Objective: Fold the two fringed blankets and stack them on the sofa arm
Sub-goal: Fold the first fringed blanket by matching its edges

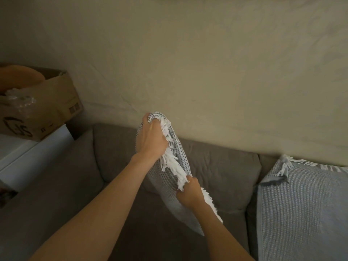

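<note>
Closest to you, your right grip [189, 194] is clenched on the grey blanket [167, 178], pinching its white fringe [173, 161] low on the edge. Up the same edge, your left grip [150, 136] is clamped round the top corner, fingers curled into fringe and weave together. That's 2 grips on 1 blanket, and it's held up in the air, the fringed edge running slantwise between them, the waffle cloth hanging down in front of the sofa [216, 166] and clear of the seat as far as I can see. Both forearms come in from the bottom-left, the left reaching higher and farther than the right.

Off to your right, the second blanket [301, 204], bluish waffle weave, lies spread over the sofa's right side, its own fringe along the top by the wall and 1 corner flipped over near the back cushion. Well apart from the one you're holding.

Far left, a cardboard box [56, 102] sits on a white worktop [28, 153], with crinkled clear plastic showing in its open top. Behind everything, a plain beige wall [207, 63].
</note>
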### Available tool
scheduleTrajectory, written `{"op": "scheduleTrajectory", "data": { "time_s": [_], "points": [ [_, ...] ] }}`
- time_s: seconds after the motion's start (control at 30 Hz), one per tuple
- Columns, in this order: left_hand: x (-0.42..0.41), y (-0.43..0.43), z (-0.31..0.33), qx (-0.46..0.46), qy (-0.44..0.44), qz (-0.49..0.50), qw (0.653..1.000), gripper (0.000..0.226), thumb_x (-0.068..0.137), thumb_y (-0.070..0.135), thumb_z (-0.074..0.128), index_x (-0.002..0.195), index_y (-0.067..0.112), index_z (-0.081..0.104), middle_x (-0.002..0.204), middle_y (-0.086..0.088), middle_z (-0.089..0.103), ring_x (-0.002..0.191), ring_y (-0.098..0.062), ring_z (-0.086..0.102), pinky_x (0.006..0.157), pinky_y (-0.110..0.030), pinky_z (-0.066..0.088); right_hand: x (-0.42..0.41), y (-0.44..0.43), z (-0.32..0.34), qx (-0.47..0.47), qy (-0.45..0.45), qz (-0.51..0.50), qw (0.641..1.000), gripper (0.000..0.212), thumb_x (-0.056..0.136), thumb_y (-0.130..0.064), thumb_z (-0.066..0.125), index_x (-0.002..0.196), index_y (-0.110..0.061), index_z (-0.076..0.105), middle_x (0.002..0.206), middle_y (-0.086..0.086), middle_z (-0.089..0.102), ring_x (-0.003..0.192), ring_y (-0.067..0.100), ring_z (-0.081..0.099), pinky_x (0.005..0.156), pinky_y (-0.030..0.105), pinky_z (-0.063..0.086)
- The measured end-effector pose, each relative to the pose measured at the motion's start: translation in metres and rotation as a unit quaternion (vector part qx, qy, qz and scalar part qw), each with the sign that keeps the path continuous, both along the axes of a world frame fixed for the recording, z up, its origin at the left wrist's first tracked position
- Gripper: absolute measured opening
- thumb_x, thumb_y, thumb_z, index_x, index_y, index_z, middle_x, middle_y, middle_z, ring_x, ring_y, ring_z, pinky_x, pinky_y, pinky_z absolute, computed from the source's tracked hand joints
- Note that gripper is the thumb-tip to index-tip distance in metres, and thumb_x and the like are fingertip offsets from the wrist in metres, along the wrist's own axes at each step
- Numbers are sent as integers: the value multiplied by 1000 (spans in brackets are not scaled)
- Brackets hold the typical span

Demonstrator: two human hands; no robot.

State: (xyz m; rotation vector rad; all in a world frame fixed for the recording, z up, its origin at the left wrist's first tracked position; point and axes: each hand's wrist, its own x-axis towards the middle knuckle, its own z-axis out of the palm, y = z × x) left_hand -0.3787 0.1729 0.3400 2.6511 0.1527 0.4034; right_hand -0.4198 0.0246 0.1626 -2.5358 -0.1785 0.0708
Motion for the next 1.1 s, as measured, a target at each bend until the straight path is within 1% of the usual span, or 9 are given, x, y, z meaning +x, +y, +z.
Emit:
{"op": "scheduleTrajectory", "data": {
  "time_s": [0.13,0.27,0.37,0.43,0.53,0.63,0.87,1.0,1.1],
  "points": [
    [3,7,5,86,39,-107,990,24,95,9,65,98,16,43,159,-14,36,82,-29,53,69,-37,37,-7,0,32,-20,-13,27,999,55,73,-18,53,125,-16,70,118,5,72,106,34,67,77,33,53],
    [4,4,10,225,127,-184,948,30,93,5,66,102,17,40,162,-17,33,114,-40,61,76,-43,41,-14,11,44,-50,7,29,998,58,80,-27,57,138,-26,57,130,1,62,112,29,66,82,38,58],
    [5,1,5,328,171,-213,904,27,95,1,62,109,17,46,145,-15,47,116,-38,61,83,-47,49,-19,17,48,-136,48,48,988,30,89,-23,65,118,-16,64,114,6,68,103,31,70,84,39,57],
    [6,1,-1,365,202,-223,881,31,94,-1,61,116,19,53,155,-14,45,121,-36,60,92,-48,51,-20,11,48,-170,86,86,978,14,90,-24,65,99,-14,65,106,7,70,99,30,70,83,38,56],
    [6,-1,-12,380,255,-242,856,29,92,1,64,109,22,53,132,-7,59,100,-27,59,83,-42,52,-20,-2,38,-170,170,141,961,24,87,-28,65,102,-9,66,110,10,69,103,31,68,90,39,59],
    [6,-4,-25,373,309,-270,832,36,90,3,64,121,21,58,117,-4,61,96,-26,62,73,-39,48,-21,-10,28,-166,195,162,953,32,83,-27,65,111,-10,65,115,10,69,105,31,68,92,43,61],
    [1,-6,-29,364,353,-287,812,33,92,11,69,123,16,56,115,-10,62,95,-28,60,71,-38,46,-24,4,5,-65,170,173,968,51,73,-28,56,122,-17,63,125,6,62,116,29,61,100,43,56],
    [-3,-12,-22,370,357,-290,807,39,92,8,67,128,16,56,116,-10,62,100,-29,64,71,-38,48,-26,7,5,-11,177,157,972,61,84,-12,58,145,-8,53,139,11,58,127,30,55,111,38,47],
    [-4,-12,-17,384,364,-291,797,59,90,4,66,143,25,53,127,-8,63,106,-30,65,73,-38,48,-23,1,-3,63,157,70,983,91,68,-42,56,154,-17,42,156,5,42,142,28,45,121,36,36]
  ]
}}
